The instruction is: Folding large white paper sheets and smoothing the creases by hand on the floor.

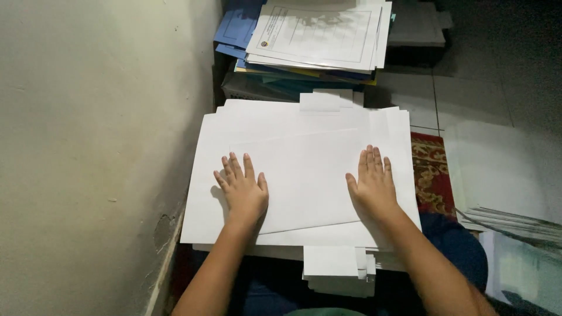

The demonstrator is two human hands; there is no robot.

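My left hand (243, 188) and my right hand (372, 182) lie flat, palms down and fingers spread, on a white sheet of paper (304, 175). That sheet sits slightly askew on top of a broad stack of white paper (281, 123) in front of me. Each hand presses on one side edge of the top sheet. Neither hand grips anything. A smaller wad of white sheets (336, 269) pokes out from under the near edge of the stack.
A pale wall (88, 146) runs close along the left. Behind the stack is a pile of printed sheets and blue folders (310, 41). A red patterned rug (430, 172) and more loose papers (515, 225) lie on the tiled floor at right.
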